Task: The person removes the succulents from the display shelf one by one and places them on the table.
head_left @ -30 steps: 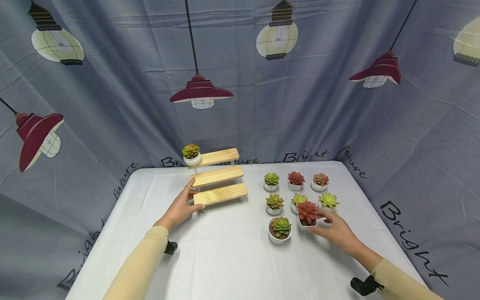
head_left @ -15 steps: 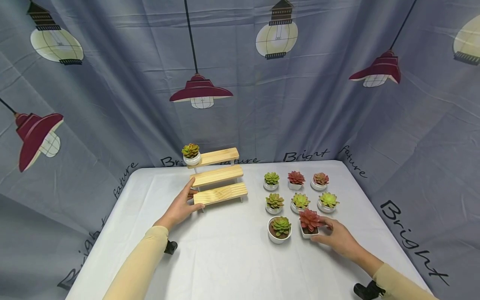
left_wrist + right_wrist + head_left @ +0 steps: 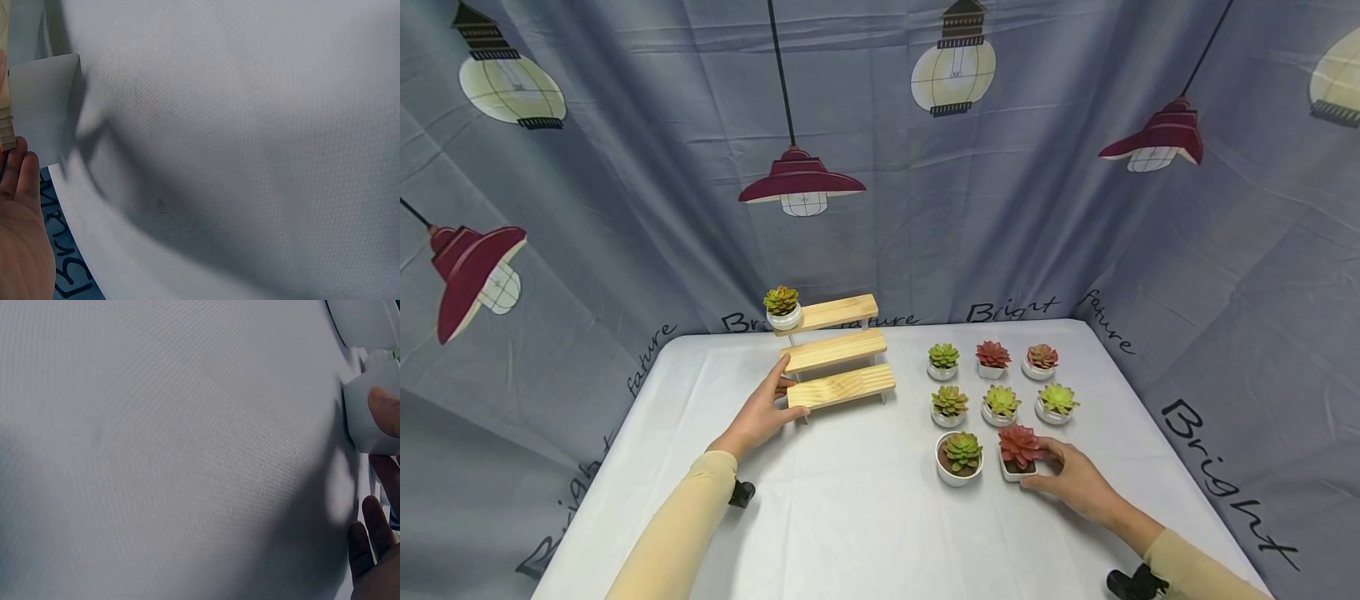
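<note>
In the head view my right hand pinches a red potted succulent from its right side, thumb in front and fingers behind. The square white pot sits at the table surface, its side under my thumb in the right wrist view. At the left, my left hand holds the left end of a three-step wooden plant stand, thumb at the lowest step and index finger by the middle one. An orange-green succulent in a round white pot stands on the top step's left end.
Left of the red succulent is a green succulent in a larger round pot. Behind them stand two rows of small potted succulents, including a yellow-green one and a dark red one. A grey curtain hangs behind the white table.
My right hand has lowered the red succulent to the table, slightly nearer and to the right, uncovering the yellow-green one behind. My left hand has stayed at the stand.
</note>
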`<state>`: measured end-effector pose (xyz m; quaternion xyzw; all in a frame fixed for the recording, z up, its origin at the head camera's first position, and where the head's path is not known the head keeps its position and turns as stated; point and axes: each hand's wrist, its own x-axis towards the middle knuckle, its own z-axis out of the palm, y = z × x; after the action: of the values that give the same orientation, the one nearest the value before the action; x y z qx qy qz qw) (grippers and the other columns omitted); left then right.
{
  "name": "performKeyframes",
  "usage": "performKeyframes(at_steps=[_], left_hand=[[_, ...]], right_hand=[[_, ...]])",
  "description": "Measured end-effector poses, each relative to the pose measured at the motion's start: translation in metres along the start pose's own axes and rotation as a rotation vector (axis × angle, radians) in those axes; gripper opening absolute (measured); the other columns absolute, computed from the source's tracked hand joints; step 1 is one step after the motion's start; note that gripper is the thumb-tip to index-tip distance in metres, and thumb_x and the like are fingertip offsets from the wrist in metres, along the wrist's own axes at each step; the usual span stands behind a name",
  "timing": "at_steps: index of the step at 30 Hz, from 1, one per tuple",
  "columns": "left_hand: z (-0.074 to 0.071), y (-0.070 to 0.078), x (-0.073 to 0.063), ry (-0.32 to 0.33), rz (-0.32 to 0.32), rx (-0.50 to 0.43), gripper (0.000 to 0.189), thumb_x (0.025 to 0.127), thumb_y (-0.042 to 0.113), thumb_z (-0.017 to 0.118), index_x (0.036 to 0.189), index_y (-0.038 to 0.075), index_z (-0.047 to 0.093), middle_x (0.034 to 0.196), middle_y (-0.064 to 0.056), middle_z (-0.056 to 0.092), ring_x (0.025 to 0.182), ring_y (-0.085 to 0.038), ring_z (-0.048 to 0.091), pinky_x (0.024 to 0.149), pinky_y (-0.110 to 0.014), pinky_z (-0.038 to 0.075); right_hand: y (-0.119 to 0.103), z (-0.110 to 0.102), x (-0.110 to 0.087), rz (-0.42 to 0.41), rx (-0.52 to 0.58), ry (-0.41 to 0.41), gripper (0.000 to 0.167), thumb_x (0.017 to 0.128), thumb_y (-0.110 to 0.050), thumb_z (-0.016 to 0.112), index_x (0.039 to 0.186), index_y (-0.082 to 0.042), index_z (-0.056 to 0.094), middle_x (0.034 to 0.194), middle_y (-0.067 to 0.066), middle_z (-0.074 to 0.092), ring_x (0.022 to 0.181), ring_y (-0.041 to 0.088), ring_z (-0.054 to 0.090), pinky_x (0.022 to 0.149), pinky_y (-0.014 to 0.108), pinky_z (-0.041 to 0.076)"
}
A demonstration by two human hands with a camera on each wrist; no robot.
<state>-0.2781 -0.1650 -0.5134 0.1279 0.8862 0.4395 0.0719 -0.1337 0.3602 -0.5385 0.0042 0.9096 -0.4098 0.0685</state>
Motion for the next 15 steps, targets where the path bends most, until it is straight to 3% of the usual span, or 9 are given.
performKeyframes(at_steps=[3, 10, 15], left_hand=[[-0.0001, -0.0001, 0.0005, 0.001, 0.001, 0.001, 0.112, 0.088, 0.028, 0.084, 0.167, 0.027, 0.004, 0.147, -0.018, 0.049, 0.137, -0.039, 0.046, 0.116, -0.054, 0.038], [0.0000, -0.0002, 0.0005, 0.002, 0.001, 0.002, 0.112, 0.088, 0.028, 0.084, 0.167, 0.027, 0.004, 0.148, -0.019, 0.048, 0.137, -0.040, 0.047, 0.115, -0.055, 0.039], [-0.0001, -0.0007, 0.0005, 0.001, -0.001, 0.003, 0.112, 0.088, 0.030, 0.084, 0.167, 0.027, 0.004, 0.148, -0.019, 0.048, 0.137, -0.040, 0.046, 0.115, -0.056, 0.039]], right_hand=[[0.0009, 0.0003, 0.0002, 0.004, 0.018, -0.003, 0.081, 0.081, -0.036, 0.089, 0.139, 0.008, 0.053, 0.129, 0.021, 0.062, 0.131, 0.049, 0.048, 0.110, 0.064, 0.040], [0.0017, -0.0008, 0.0008, 0.020, 0.060, -0.041, 0.090, 0.083, -0.037, 0.087, 0.146, 0.011, 0.044, 0.148, 0.033, 0.046, 0.140, 0.052, 0.037, 0.116, 0.063, 0.033], [0.0024, -0.0004, 0.0016, 0.032, 0.081, -0.059, 0.092, 0.083, -0.035, 0.087, 0.147, 0.012, 0.042, 0.151, 0.035, 0.041, 0.142, 0.053, 0.032, 0.118, 0.063, 0.028]])
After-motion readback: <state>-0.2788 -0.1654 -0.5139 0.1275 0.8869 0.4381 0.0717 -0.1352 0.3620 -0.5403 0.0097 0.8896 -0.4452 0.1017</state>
